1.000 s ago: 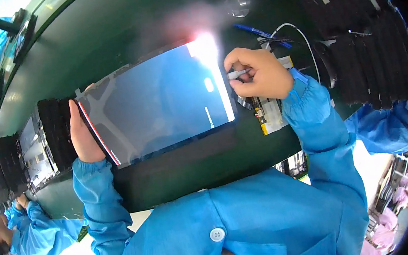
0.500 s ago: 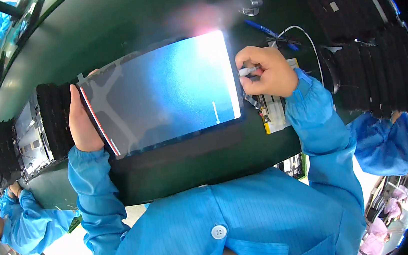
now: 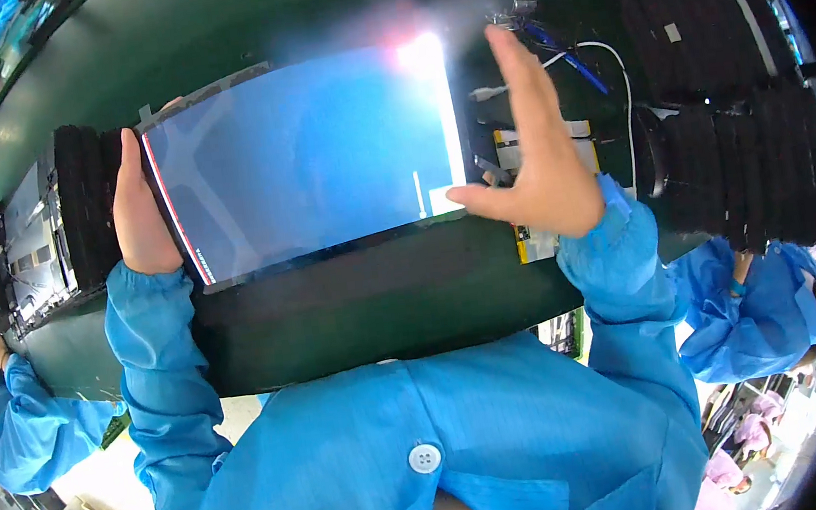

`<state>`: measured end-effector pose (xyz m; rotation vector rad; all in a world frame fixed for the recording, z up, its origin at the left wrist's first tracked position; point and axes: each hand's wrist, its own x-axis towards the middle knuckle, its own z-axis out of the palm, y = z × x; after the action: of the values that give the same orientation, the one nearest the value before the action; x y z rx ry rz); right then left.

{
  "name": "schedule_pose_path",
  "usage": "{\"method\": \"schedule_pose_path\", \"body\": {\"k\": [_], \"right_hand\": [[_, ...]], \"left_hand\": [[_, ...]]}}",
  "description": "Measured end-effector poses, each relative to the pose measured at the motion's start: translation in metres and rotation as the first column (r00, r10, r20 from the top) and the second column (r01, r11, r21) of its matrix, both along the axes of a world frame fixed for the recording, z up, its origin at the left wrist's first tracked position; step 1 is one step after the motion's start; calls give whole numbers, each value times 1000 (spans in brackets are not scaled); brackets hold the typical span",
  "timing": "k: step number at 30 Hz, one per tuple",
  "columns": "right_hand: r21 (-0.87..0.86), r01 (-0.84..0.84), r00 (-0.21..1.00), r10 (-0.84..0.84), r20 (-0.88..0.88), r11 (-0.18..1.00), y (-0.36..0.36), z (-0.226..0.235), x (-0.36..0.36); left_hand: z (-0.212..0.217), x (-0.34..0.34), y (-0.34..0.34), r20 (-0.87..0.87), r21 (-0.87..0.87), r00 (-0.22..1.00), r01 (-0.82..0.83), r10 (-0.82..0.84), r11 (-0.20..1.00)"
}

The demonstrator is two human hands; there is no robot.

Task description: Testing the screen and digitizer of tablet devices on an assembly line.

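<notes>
Head view: my left hand [image 3: 143, 210] clasps the nine o'clock edge of the glossy blue rectangular display panel [image 3: 307, 161] lying on the dark green table [image 3: 201, 27]; my right hand [image 3: 537, 150], fingers spread and empty, hovers at three o'clock. Thin, stiff, slippery, fragile, I judge: hold by edges.

One large screen panel on the green bench

The screen panel [image 3: 302, 166] is a wide flat rectangle with a glossy blue-grey face, a bright glare at its upper right corner and a thin red line along its left edge. The left hand [image 3: 139, 210] grips that left edge. A small white and yellow label [image 3: 529, 148] lies just right of the panel.
</notes>
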<state>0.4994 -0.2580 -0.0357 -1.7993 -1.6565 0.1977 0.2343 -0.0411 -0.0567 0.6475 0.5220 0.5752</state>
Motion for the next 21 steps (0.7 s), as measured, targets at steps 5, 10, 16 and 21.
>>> {"method": "schedule_pose_path", "body": {"k": [5, 10, 16, 21], "right_hand": [[-11, 6, 1000, -6, -14, 1000, -4, 2, 6], [-242, -59, 934, -32, -355, 968, -34, 21, 51], [-654, -53, 845, -315, -433, 755, -46, 2, 63], [-473, 175, 969, -235, -70, 864, -33, -1, 77]], "left_hand": [[1, 2, 0, -10, -27, 1000, -15, 15, 1000], [-4, -4, 3, 95, -12, 992, 91, -89, 996], [-4, -3, 4, 48, -36, 998, 52, -50, 998], [2, 1, 0, 9, -15, 1000, -1, 1, 1000]]}}
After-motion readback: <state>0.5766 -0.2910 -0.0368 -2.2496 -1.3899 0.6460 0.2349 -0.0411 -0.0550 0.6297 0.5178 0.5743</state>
